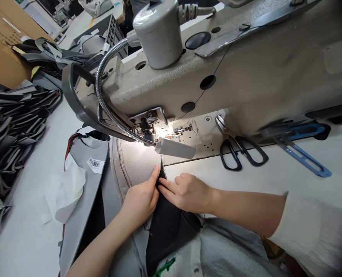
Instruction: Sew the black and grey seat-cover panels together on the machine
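Grey fabric [138, 161] lies under the presser foot of a sewing machine [171, 80], with a black fabric piece [166, 227] along its right edge. My left hand [139, 200] rests on the grey fabric, its index finger stretched toward the lit needle area and the other fingers partly hidden. Just to the right, my right hand [186, 192] has its fingers pressed together on the black fabric's edge, close to my left fingertips. A grey panel with a barcode label [96, 164] and a crumpled white sheet [68, 188] lie at the left.
Black-handled scissors [240, 150] and a blue tool [306, 154] lie right of the needle area. Piled fabric pieces [12, 138] cover the far left. A lamp on a flexible metal arm [102, 88] curves over the work. A cardboard box [6, 50] stands behind.
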{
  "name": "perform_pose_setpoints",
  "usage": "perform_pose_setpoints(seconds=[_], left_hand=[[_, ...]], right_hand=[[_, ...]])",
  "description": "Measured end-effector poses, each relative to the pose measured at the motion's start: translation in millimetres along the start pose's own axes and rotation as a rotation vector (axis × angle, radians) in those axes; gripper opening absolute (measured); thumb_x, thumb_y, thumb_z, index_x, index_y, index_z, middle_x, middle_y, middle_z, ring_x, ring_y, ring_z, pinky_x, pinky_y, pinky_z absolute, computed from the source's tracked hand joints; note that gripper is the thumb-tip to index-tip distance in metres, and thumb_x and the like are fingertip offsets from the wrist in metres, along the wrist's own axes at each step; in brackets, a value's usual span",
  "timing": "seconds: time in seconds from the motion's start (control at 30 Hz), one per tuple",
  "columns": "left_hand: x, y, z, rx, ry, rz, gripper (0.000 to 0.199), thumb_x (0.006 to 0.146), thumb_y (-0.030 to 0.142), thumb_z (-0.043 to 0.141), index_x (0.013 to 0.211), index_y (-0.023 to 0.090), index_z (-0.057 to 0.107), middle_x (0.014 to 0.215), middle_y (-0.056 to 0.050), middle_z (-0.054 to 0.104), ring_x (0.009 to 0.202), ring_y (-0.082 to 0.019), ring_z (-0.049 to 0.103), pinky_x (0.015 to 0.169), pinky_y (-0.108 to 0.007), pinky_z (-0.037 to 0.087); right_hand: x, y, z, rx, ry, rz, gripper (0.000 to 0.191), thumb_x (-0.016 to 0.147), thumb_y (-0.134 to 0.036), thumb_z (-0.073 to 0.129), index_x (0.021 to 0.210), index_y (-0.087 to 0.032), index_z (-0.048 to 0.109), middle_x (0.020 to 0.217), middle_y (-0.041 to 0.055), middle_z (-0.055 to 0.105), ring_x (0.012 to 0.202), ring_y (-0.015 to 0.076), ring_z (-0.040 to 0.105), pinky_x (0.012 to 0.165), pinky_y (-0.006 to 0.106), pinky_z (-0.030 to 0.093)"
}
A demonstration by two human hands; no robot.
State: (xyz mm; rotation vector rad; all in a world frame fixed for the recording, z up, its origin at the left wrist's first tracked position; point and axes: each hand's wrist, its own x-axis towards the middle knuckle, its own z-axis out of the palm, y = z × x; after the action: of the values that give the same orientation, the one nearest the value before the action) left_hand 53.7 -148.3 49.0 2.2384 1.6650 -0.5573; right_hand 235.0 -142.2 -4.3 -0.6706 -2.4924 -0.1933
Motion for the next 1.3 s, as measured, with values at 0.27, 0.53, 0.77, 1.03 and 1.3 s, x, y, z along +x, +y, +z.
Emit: perform_pose_setpoints(seconds=[0.27,0.53,0.77,1.03,1.3], left_hand=[[2,-4,-5.6,0.028,-0.067,0.086,0.06,0.088,0.019,0.026,0.146,0.011,0.009,0.086,-0.009,0.067,0.071,-0.022,0.065,0.06,-0.029,0.045],[9,-10,-23.6,-0.105,-0.145,0.198,0.061,0.088,0.018,0.025,0.146,0.009,0.008,0.077,-0.007,0.067,0.066,-0.021,0.063,0.058,-0.029,0.042],[32,-26,-34.8,-0.113,-0.096,0.232,0.058,0.087,0.019,0.027,0.144,0.012,0.02,0.083,-0.009,0.069,0.074,-0.023,0.064,0.062,-0.029,0.042],[62,-32,-53.0,-0.021,-0.019,0.23,0.048,0.084,0.016,0.029,0.13,0.012,0.042,0.077,-0.007,0.067,0.067,-0.021,0.062,0.056,-0.027,0.039],[36,-16,-30.4,0.224,0.023,0.074,0.059,0.087,0.021,0.031,0.144,0.016,0.019,0.086,-0.01,0.066,0.071,-0.025,0.065,0.058,-0.031,0.046]], right_hand=[[3,4,0,0.0,0.028,-0.022,0.025,0.089,-0.014,0.043,0.096,-0.016,0.067,0.107,0.0077,0.068,0.056,0.0129,0.051,0.047,0.03,0.028],[4,7,-2,0.0,-0.028,-0.017,0.026,0.089,-0.015,0.044,0.103,-0.018,0.066,0.11,0.0058,0.067,0.055,0.0124,0.048,0.046,0.03,0.028],[10,18,3,-0.04,-0.084,0.052,0.03,0.089,-0.016,0.044,0.112,-0.019,0.062,0.117,0.0061,0.063,0.059,0.0133,0.05,0.05,0.03,0.032],[20,29,13,0.004,-0.052,0.168,0.036,0.088,-0.009,0.038,0.115,-0.017,0.059,0.121,0.0054,0.061,0.077,0.0124,0.058,0.057,0.024,0.04],[8,40,-9,0.192,-0.256,0.06,0.048,0.081,-0.015,0.045,0.128,-0.021,0.047,0.138,0.0112,0.044,0.084,0.0165,0.056,0.067,0.03,0.043]])
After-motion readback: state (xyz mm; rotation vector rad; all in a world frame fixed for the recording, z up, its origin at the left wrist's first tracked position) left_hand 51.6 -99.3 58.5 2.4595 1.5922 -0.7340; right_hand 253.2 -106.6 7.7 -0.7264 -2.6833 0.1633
